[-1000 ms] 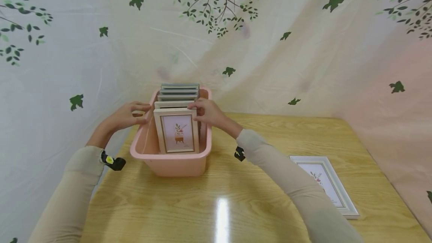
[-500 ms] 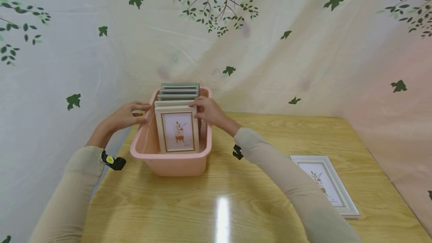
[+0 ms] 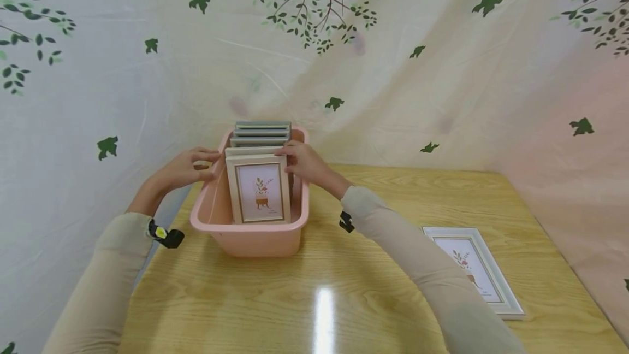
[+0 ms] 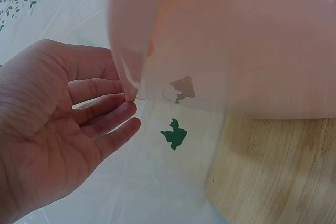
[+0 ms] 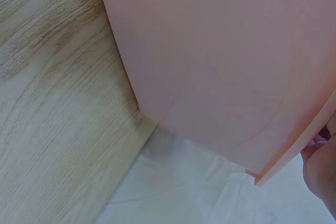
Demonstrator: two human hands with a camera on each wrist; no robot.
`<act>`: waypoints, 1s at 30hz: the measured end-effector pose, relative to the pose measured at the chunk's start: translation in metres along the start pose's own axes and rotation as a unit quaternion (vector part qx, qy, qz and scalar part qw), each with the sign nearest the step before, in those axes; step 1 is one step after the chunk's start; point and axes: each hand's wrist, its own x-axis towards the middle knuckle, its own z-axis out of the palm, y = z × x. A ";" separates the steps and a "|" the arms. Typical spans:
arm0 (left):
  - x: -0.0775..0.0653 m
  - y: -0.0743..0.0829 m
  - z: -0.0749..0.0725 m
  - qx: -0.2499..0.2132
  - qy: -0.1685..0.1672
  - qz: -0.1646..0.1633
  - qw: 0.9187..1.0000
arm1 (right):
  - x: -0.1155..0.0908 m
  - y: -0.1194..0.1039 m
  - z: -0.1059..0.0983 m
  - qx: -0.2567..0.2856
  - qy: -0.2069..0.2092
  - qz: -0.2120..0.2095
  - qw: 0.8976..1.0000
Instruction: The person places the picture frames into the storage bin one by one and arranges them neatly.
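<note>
A pink plastic tub (image 3: 267, 242) stands on the wooden table, with several picture frames upright in a row inside it. The front one is a cream picture frame (image 3: 231, 190) holding a print of a potted plant, leaning slightly back. At its top right corner, my right hand (image 3: 310, 164) pinches the frame between thumb and fingers; in the right wrist view the tub wall hides most of that hand. My left hand (image 3: 183, 169) holds the tub's left rim; the left wrist view shows fingers (image 4: 113, 119) curved at the rim, some tips hidden behind it.
A white picture frame (image 3: 508, 294) lies flat at the table's right, partly covered by my right sleeve (image 3: 417, 250). Grey-edged frames (image 3: 260, 141) stand at the tub's back. Behind the table (image 3: 383, 310) hangs a leaf-printed cloth (image 3: 373, 97).
Over the last second the front cream frame's top tipped slightly back toward the frames behind it, with my right hand still on its corner. My left hand stayed at the rim.
</note>
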 end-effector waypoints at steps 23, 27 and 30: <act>0.008 -0.002 -0.004 0.006 -0.001 0.007 1.000 | 0.009 0.007 0.004 0.039 0.021 0.032 0.999; 0.007 -0.002 -0.003 -0.001 -0.002 0.011 1.000 | 0.009 0.008 0.005 0.045 0.032 0.027 0.998; 0.007 -0.003 -0.003 -0.003 -0.001 0.012 1.000 | 0.008 0.008 0.005 0.058 0.033 0.028 0.997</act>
